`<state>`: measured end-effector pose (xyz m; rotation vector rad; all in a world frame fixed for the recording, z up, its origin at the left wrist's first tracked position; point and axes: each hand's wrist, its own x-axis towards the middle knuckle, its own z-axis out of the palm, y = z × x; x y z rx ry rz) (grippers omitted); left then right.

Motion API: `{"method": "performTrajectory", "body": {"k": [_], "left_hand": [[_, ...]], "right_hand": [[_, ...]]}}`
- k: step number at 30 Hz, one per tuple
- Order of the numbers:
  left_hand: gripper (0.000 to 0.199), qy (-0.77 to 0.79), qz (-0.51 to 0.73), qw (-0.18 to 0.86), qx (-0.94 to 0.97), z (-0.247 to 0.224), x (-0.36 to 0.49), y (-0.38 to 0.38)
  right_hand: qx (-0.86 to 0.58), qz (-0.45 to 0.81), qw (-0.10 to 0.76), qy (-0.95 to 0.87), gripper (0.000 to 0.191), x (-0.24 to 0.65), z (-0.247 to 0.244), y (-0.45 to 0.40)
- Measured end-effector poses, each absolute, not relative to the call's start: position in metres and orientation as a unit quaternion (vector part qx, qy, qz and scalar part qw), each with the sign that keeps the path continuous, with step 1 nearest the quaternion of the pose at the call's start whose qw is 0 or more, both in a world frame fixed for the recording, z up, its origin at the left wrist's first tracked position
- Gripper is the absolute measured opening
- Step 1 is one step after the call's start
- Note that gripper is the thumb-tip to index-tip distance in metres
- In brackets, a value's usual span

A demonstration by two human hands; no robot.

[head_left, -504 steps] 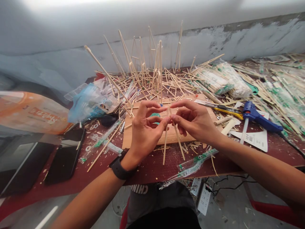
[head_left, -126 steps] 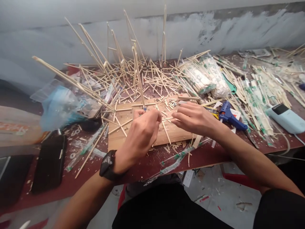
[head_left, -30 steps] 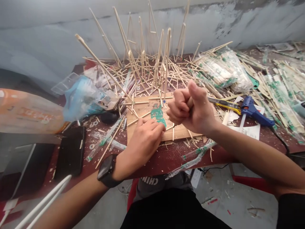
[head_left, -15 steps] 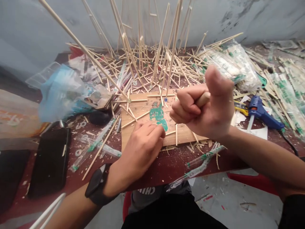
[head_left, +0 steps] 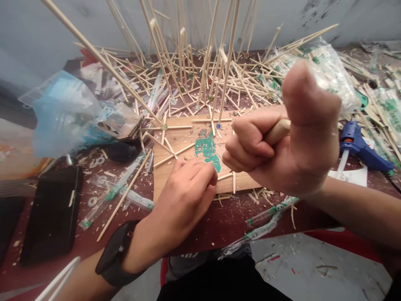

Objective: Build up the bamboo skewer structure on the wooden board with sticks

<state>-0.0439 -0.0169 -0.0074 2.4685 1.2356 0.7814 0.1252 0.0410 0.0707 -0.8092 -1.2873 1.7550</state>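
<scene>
My left hand [head_left: 191,188] rests with curled fingers on the front of a wooden board [head_left: 181,124] that has a green pattern [head_left: 205,147] on it. Whether anything sits under those fingers is hidden. Raised above the board's right side, my right hand [head_left: 282,142] has its fingers curled round a short wooden stick [head_left: 278,131], with the thumb up. Thin sticks lie on the board, and some long ones stand up from small joints near its back edge. One such joint is a blue disc [head_left: 219,126].
Behind the board is a dense heap of sticks [head_left: 194,90]. A blue glue gun [head_left: 357,140] and plastic packs [head_left: 335,75] lie right. At left are a blue plastic bag [head_left: 64,113] and a black phone [head_left: 52,213]. Wrappers [head_left: 266,215] lie near the front edge.
My right hand has come a little closer to the camera and moved right, still round the stick. The view has shifted slightly. My left hand has hardly moved on the board.
</scene>
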Motion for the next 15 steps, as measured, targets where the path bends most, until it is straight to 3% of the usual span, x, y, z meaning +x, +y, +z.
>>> {"method": "performTrajectory", "body": {"k": [7, 15], "left_hand": [[0.02, 0.429, 0.282, 0.132, 0.848, -0.008, -0.044, -0.017], [0.019, 0.43, 0.28, 0.118, 0.85, -0.008, -0.043, -0.019]], "right_hand": [[-0.306, 0.731, 0.374, -0.481, 0.066, 0.119, 0.066, 0.037], [-0.187, 0.748, 0.412, -0.486, 0.059, 0.123, 0.038, 0.033]]}}
